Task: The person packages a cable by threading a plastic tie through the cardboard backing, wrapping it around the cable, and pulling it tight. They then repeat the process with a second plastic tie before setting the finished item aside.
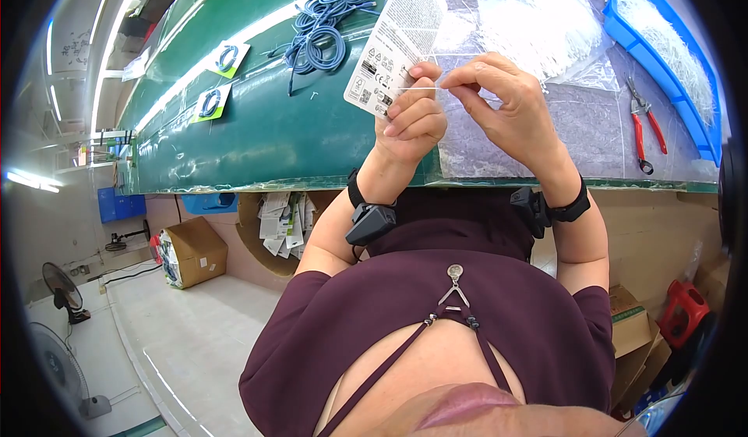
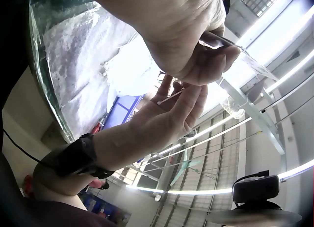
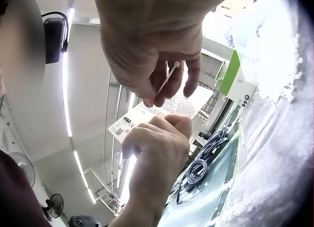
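My left hand [image 1: 413, 121] holds a white printed card [image 1: 399, 35] upright over the table edge, its text, recycling marks and square code showing. A thin white cable tie [image 3: 168, 79] with a small square head is pinched between the thumb and fingertips of my right hand [image 1: 510, 98]. In the head view, part of the tie runs across to the left fingers, close in front of the card. The right wrist view shows the tie's head beside the right fingers, and the left hand [image 3: 159, 143] below, gripping the card.
Coiled blue cables [image 1: 321, 51] lie on the green mat, left of two small cards [image 1: 209, 104] picturing a cable. To the right are a clear bag of white ties [image 1: 541, 28], red-handled pliers [image 1: 639, 137] and a blue tray [image 1: 648, 55] of white ties.
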`<state>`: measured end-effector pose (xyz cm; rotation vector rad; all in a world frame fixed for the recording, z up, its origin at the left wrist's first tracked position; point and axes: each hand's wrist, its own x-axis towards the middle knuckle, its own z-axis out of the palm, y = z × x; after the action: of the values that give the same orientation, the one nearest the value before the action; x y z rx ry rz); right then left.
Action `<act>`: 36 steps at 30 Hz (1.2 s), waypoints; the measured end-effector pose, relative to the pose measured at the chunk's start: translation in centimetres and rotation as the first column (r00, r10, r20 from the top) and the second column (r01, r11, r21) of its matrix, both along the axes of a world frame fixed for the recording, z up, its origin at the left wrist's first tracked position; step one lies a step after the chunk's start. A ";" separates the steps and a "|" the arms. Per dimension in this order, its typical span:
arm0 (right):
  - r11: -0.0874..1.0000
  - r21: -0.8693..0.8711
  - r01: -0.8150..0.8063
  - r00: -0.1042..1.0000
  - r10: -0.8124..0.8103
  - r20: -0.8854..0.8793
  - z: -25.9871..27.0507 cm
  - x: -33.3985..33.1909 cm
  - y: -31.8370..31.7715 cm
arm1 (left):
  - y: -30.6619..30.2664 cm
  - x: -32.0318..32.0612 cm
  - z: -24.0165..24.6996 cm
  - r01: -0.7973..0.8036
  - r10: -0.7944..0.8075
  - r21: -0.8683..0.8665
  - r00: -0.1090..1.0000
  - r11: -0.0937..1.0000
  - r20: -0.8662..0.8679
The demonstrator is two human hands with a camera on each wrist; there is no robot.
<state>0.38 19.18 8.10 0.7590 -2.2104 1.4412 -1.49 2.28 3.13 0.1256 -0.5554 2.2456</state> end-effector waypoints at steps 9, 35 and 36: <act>1.000 0.011 -0.004 1.000 0.005 -0.017 0.0 -0.1 -0.3 | 0.1 0.2 0.1 -0.036 0.035 -0.091 0.999 0.995 -0.008; 0.926 -0.003 0.378 0.901 -0.369 -0.227 -3.8 0.0 3.2 | 0.1 0.4 1.4 -0.603 0.174 -0.739 0.797 0.300 -0.579; 0.915 0.006 0.404 0.876 -0.385 -0.289 -3.5 0.5 3.4 | 0.3 0.7 1.5 -0.641 0.164 -0.728 0.767 0.244 -0.620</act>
<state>0.86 22.61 4.56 0.4587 -2.0463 0.9957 -0.79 2.60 4.67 0.1852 1.2263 2.5702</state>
